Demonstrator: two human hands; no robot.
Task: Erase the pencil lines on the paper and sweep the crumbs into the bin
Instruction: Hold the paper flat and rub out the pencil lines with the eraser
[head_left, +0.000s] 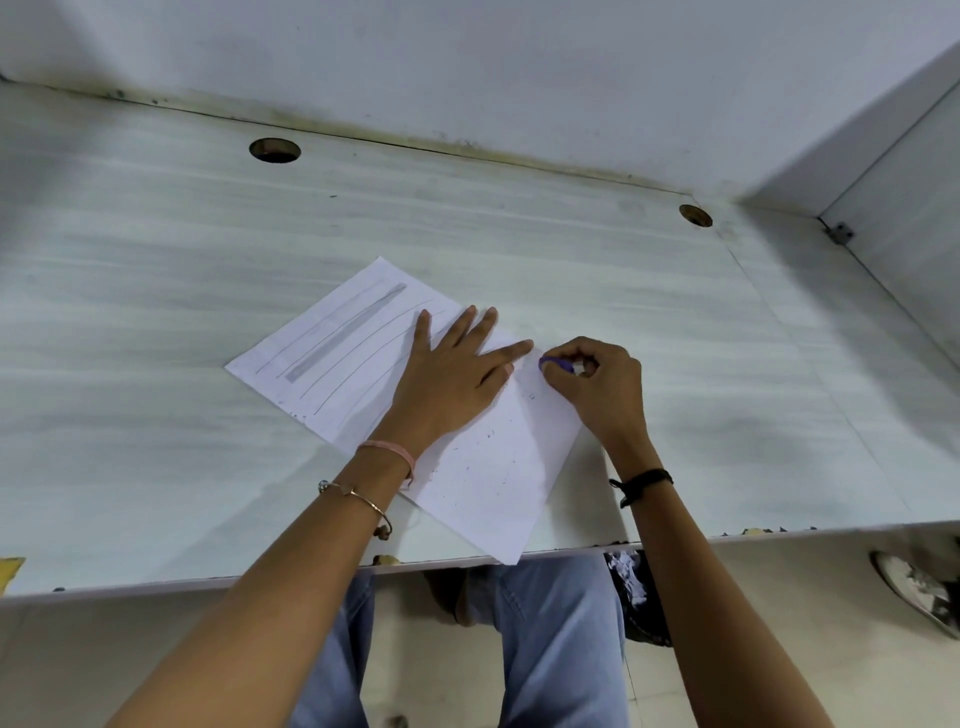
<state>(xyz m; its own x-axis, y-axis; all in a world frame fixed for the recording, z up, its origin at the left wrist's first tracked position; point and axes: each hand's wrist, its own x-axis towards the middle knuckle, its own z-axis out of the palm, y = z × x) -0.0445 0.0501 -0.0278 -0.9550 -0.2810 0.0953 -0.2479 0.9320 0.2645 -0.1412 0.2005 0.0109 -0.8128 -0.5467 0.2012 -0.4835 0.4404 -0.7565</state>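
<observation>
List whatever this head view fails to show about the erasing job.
Head view only:
1. Eraser: mostly hidden by the fingers of the right hand; only a purple end shows.
2. Paper beneath the left hand: any lines there are covered.
3. Crumbs: specks too small to count.
4. Dark container under the desk: partly hidden by desk edge and forearm; perhaps the bin.
</observation>
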